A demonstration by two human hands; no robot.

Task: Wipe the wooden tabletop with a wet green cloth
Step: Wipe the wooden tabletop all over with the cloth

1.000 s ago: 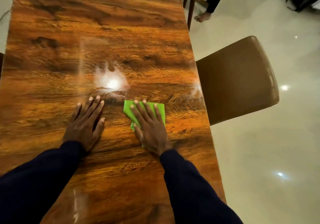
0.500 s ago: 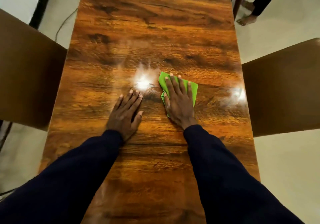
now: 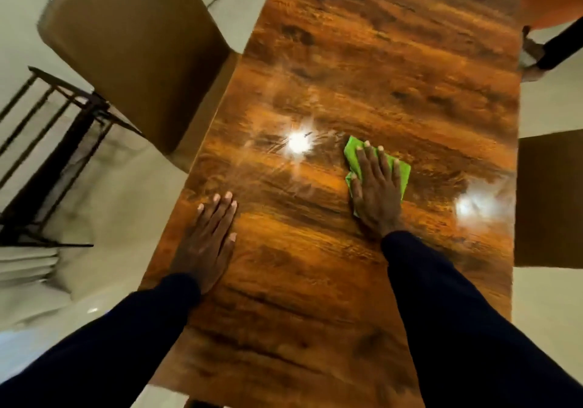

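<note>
While my right hand (image 3: 375,193) lies flat, fingers spread, pressing the green cloth (image 3: 403,177) onto the wooden surface (image 3: 315,281), my left hand (image 3: 209,237) rests palm down near the left edge, fingers straight, holding nothing. From the head view I see the cloth just right of a bright glare spot (image 3: 298,142), with a tan chair (image 3: 132,60) at the surface's left side and a second chair (image 3: 549,199) at its right.

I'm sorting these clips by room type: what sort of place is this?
Probably a home dining area: a long glossy wooden table, a tan padded chair drawn up to one long side, a darker brown chair at the other, all on a pale polished floor.
</note>
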